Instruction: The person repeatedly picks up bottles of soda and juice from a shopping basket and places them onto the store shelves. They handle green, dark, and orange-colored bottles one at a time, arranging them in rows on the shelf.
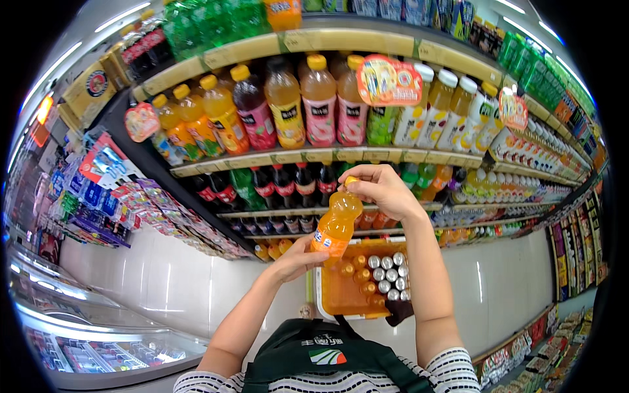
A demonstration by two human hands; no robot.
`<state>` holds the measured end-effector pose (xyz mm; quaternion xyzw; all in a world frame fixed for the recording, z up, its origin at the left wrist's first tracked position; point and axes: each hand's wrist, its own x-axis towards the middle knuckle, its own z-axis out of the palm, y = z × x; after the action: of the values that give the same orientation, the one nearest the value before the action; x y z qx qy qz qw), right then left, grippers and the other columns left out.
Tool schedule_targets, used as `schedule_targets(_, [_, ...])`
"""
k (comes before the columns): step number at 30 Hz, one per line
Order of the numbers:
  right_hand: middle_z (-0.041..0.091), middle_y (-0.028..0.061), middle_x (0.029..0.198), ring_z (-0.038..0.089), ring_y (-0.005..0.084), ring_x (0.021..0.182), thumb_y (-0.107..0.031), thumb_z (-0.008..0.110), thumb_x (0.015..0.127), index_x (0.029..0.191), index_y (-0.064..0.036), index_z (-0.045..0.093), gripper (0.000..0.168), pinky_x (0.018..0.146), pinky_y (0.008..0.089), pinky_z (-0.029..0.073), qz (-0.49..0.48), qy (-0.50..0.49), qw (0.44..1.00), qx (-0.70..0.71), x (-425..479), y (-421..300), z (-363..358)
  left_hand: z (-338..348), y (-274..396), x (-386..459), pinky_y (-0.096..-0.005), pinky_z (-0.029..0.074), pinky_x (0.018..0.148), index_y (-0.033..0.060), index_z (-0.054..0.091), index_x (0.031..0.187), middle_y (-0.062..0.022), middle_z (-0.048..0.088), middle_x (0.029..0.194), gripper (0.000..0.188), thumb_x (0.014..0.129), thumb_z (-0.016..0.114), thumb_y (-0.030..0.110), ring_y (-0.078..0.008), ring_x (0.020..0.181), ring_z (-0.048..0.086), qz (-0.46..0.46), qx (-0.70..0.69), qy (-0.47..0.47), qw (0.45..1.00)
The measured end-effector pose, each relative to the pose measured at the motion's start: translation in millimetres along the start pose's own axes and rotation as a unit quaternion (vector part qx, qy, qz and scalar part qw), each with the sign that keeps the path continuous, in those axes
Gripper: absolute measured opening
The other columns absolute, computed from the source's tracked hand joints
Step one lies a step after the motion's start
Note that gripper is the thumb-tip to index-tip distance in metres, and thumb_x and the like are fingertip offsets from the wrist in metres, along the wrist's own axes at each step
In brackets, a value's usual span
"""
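Observation:
An orange soda bottle (339, 221) is held tilted between both hands, in front of the drink shelves. My right hand (376, 189) has its fingers closed around the yellow cap and neck. Lower down, my left hand (300, 258) grips the bottle near its base, over the orange label. Beneath the bottle, an orange plastic crate (339, 302) holds several orange bottles (363, 276) and several silver-topped cans (391, 275); my right forearm hides part of its right side. Cola bottles (283, 184) stand on the shelf behind my hands.
Juice bottles (319, 105) line the shelf above, under a price rail (344, 42). Snack packets (162, 206) hang at the shelf's left end. A glass-topped freezer (113, 349) stands at lower left. Tiled floor (182, 275) lies on both sides of the crate, with packaged goods (545, 353) at lower right.

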<state>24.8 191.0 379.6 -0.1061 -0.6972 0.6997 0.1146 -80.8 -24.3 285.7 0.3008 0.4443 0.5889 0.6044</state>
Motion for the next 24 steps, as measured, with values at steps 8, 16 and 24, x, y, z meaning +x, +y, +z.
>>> schedule_targets(8, [0.067, 0.0054, 0.096, 0.058, 0.0072, 0.083, -0.014, 0.061, 0.085, 0.111, 0.000, 0.061, 0.029, 0.067, 0.0212, 0.043, -0.146, -0.075, 0.985, 0.046, 25, -69, 29, 23, 67, -25, -0.0234, 0.047, 0.065, 0.0045, 0.044, 0.126, -0.0086, 0.059, 0.105, 0.060, 0.079, 0.072, 0.029, -0.0127, 0.081, 0.057, 0.110, 0.003, 0.010, 0.994])
schedule_targets(16, [0.060, 0.0089, 0.111, 0.058, 0.0124, 0.095, -0.028, 0.070, 0.084, 0.127, 0.001, 0.045, 0.058, 0.081, 0.0287, 0.048, -0.178, 0.054, 0.981, -0.062, 21, -103, 65, 32, 140, -6, -0.0285, 0.044, 0.090, 0.0021, 0.038, 0.127, -0.0066, 0.055, 0.114, 0.057, 0.082, 0.071, 0.014, -0.0122, 0.104, 0.054, 0.364, 0.256, 0.193, 0.874])
schedule_targets(24, [0.065, 0.0115, 0.103, 0.063, 0.0182, 0.094, -0.021, 0.075, 0.077, 0.110, 0.002, 0.055, 0.045, 0.084, 0.0323, 0.050, -0.331, 0.161, 0.920, -0.132, 64, -179, 76, 26, 251, 31, -0.0351, 0.045, 0.092, 0.0029, 0.038, 0.132, -0.0157, 0.055, 0.119, 0.071, 0.074, 0.077, 0.020, -0.0255, 0.110, 0.055, 0.504, 0.494, 0.275, 0.653])
